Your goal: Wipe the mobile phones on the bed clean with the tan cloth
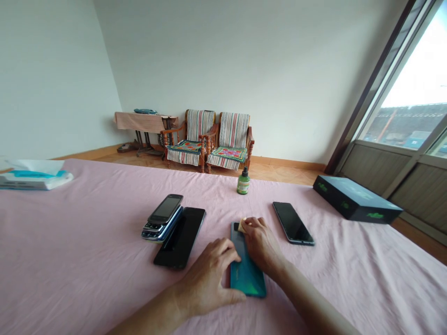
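Observation:
A teal phone (pixel 247 274) lies back side up on the pink cloth, its camera block at the far end. My left hand (pixel 212 274) rests at the phone's left side, thumb near the bottom edge and fingers on its back, thumb and fingers apart around the edge. Over the phone's upper right, my right hand (pixel 261 242) is closed on a small cream cloth (pixel 241 225), which touches the back beside the camera block. Left of the hands is a black phone (pixel 181 237), with a stack of older phones (pixel 165 209) against it. Another dark phone (pixel 293 223) lies to the right.
A green bottle (pixel 243 181) with a black top stands beyond the hands. At the right is a black box (pixel 356 197), at the far left a tissue pack (pixel 35 179). Two wooden chairs (pixel 228 153) stand past the pink-covered surface (pixel 104 223).

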The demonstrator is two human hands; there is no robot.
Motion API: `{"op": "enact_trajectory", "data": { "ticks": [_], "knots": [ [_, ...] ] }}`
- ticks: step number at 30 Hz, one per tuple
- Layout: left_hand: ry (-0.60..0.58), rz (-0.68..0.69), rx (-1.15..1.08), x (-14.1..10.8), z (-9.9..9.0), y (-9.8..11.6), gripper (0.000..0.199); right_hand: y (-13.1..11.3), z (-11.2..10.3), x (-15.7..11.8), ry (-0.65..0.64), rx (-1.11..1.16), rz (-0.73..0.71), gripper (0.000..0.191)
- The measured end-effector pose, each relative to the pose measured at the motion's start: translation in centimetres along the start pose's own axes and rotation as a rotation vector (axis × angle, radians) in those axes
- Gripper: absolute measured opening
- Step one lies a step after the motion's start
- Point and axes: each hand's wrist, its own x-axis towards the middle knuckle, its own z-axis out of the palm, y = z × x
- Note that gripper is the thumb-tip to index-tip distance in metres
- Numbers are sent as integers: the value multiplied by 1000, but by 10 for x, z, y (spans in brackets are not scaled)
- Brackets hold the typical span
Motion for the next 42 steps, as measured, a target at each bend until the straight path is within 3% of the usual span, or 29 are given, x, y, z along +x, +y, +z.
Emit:
{"op": "enact_trajectory", "data": {
  "ticks": [6, 17, 25, 31, 39, 42],
  "knots": [
    [3, 28, -8, -1, 0, -1, 51, -5, -12, -9, -77, 19, 18, 23],
    [17, 72, -8, -1, 1, -9, 53, 5, -2, -3, -25, -10, -9, 30],
    [52, 63, -20, 1, 5, -16, 64, -14, -12, -31, -80, -67, -12, 33],
    [66, -28, 35, 3, 5, -22, 98, -20, -10, -58, -67, -15, 5, 40],
    [58, -68, 108, 3, 5, -21, 100, -27, -4, -98, -67, 20, -78, 53],
    [65, -63, 111, 3, 5, -21, 100, -28, -5, -101, -83, 49, -93, 53]
  ]
}}
